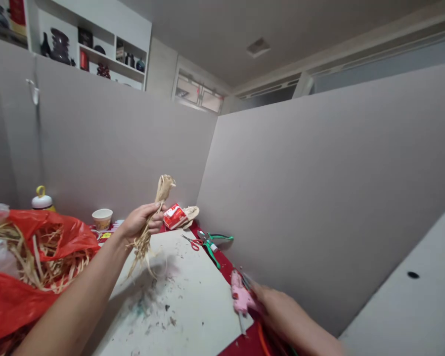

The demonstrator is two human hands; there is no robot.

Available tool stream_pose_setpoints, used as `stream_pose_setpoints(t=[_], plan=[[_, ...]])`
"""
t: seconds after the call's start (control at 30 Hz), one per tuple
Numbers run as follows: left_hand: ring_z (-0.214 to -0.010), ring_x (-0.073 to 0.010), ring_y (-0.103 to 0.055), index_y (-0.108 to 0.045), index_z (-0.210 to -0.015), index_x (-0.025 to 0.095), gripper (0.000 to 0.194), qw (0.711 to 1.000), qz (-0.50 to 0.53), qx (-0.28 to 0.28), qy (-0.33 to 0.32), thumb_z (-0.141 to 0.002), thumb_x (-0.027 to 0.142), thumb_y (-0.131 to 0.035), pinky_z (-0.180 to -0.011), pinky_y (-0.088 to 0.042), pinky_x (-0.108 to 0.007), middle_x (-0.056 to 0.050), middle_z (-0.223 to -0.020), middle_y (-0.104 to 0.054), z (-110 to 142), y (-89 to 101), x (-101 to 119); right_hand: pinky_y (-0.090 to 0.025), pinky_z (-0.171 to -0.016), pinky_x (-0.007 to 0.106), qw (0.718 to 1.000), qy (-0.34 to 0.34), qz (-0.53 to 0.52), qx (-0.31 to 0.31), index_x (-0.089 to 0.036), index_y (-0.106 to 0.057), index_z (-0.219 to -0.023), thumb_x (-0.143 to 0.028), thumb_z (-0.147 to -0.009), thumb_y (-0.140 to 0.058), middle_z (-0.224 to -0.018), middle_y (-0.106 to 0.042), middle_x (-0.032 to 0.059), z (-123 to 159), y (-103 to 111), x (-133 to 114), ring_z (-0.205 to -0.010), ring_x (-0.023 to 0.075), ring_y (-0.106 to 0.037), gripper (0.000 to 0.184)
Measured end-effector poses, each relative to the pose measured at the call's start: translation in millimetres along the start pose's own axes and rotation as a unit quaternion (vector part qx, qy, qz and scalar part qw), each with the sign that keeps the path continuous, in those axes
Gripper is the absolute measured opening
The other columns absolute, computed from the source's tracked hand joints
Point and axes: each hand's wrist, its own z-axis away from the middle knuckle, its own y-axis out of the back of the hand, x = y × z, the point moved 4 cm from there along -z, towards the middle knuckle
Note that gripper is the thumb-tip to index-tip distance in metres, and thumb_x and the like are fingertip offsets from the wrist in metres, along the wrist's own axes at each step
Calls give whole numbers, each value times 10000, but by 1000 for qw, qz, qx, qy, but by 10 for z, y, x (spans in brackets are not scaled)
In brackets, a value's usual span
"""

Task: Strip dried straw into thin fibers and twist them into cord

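Note:
My left hand (pixel 141 220) is closed round a bundle of dried straw-like fibre (pixel 164 189), held above the white board (pixel 193 306). The bundle has a wrapped, rounded top, and loose strands hang below my fingers. At the right, my right hand (pixel 266 295) reaches down beside a pink glue gun (pixel 240 294) at the board's edge. A thin grey piece (pixel 246 281) shows between the glue gun and that hand. My right fingers are mostly hidden and blurred, so I cannot make out a hold on anything.
Green-handled pliers (pixel 212 247) and red scissors (pixel 195 243) lie past the board's far right edge. Behind are a red packet (pixel 175 216) and a paper cup (pixel 102 219). A red bag (pixel 55 232) of dried strips fills the left. Grey partitions (pixel 300 188) enclose the table.

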Motion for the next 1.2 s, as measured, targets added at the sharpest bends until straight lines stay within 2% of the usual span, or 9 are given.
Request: stream_pose_setpoints(t=[0.1, 0.2, 0.33, 0.4, 0.47, 0.6, 0.8, 0.97, 1.2], plan=[[-368, -16, -264, -523, -854, 119, 123, 999, 16, -25, 18, -876, 239, -511, -339, -231, -94, 79, -541, -320, -8, -49, -64, -403, -701, 322, 998, -54, 6, 15, -171, -618, -873, -265, -837, -442, -937, -645, 146, 34, 133, 52, -833, 258, -632, 203], [-373, -13, -254, -525, -859, 117, 139, 997, 23, -54, 46, -865, 256, -538, -340, -221, -92, 82, -541, -315, -37, -134, -187, -445, -673, 313, 984, -24, -144, 102, -181, -626, -1006, -321, -842, -447, -1003, -615, 133, 38, 422, -320, -805, 221, -620, 280], [-381, -12, -231, -534, -867, 119, 184, 990, 19, -96, 102, -835, 290, -595, -341, -201, -97, 85, -540, -315, -47, -314, -417, -448, -493, 252, 832, 61, -543, 93, -234, -464, -1295, -438, -807, -545, -1250, -522, 133, -105, 802, -1101, -752, 168, -613, 535], [-381, -13, -222, -540, -879, 122, 204, 986, 14, -112, 122, -830, 309, -606, -341, -195, -103, 86, -536, -316, -26, -399, -504, -403, -437, 214, 754, 111, -646, 46, -252, -482, -1264, -423, -772, -603, -1245, -513, 116, -235, 906, -1404, -674, 125, -603, 535], [-375, -13, -203, -544, -880, 125, 207, 984, 10, -119, 131, -837, 320, -599, -340, -181, -107, 87, -528, -311, -3, -454, -551, -376, -410, 199, 718, 154, -677, -40, -223, -541, -1161, -456, -753, -628, -1070, -581, 87, -369, 892, -1596, -599, 107, -585, 477], [-370, -14, -190, -546, -871, 129, 210, 986, -3, -104, 128, -834, 328, -600, -344, -149, -117, 87, -528, -305, -5, -467, -588, -290, -411, 203, 748, 167, -642, 22, -151, -586, -772, -518, -768, -602, -582, -449, -29, -614, 725, -1549, -455, 68, -381, 367], [-369, -17, -178, -535, -894, 142, 260, 990, 8, -50, 133, -796, 359, -640, -351, -129, -123, 97, -512, -290, -165, -417, -865, -259, -513, 239, 777, 167, -542, 272, -175, -548, -766, -411, -861, -500, -570, -322, -48, -758, 423, -1281, -539, 104, -312, 259], [-361, -16, -212, -542, -914, 147, 260, 992, 11, 8, 127, -785, 347, -647, -349, -152, -114, 95, -500, -316, -258, -361, -1068, -272, -525, 224, 773, 178, -543, 276, -204, -475, -905, -333, -847, -534, -577, -291, -76, -773, 281, -1216, -526, 99, -311, 154], [-381, -13, -378, -587, -908, 122, 230, 988, -49, 108, 94, -804, 323, -626, -343, -276, -126, 0, -702, -552, -297, -295, -1084, -300, -553, 234, 823, 190, -477, 242, -193, -620, -1009, -392, -803, -608, -647, -382, -33, -778, 328, -1172, -584, 113, -354, 287]])
